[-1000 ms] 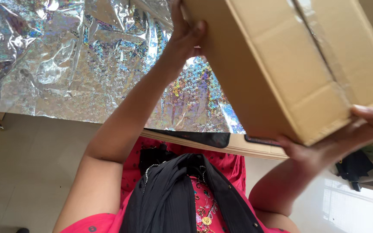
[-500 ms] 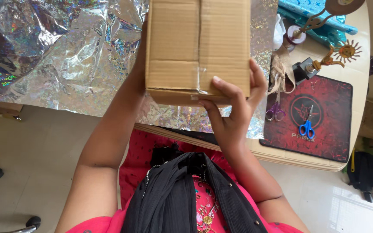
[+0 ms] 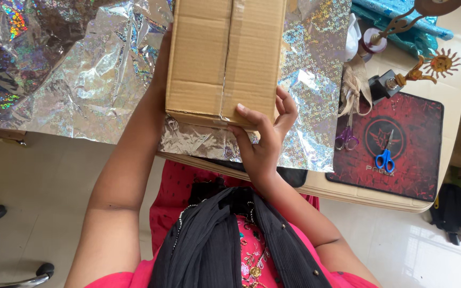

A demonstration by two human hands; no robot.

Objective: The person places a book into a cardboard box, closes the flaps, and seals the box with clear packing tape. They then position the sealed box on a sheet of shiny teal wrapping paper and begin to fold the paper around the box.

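Observation:
A brown cardboard box [image 3: 225, 56] with a taped centre seam sits on a sheet of shiny holographic silver wrapping paper [image 3: 81, 74] spread over the table. My left hand [image 3: 161, 69] presses against the box's left side, mostly hidden behind it. My right hand [image 3: 262, 133] grips the near right corner, thumb on top and fingers along the near edge. Both arms reach up from my red top and black scarf.
To the right lies a red and black mat [image 3: 396, 149] with blue-handled scissors [image 3: 384, 157]. Purple-handled scissors [image 3: 346, 136], ribbon, a black tape dispenser [image 3: 382, 85] and blue wrapping paper [image 3: 406, 24] sit behind it. The table edge [image 3: 369, 194] curves near me. A chair base [image 3: 6, 266] is at lower left.
The box has come down from being held tilted in the air onto the foil paper. My right hand shifted from its far corner to its near edge.

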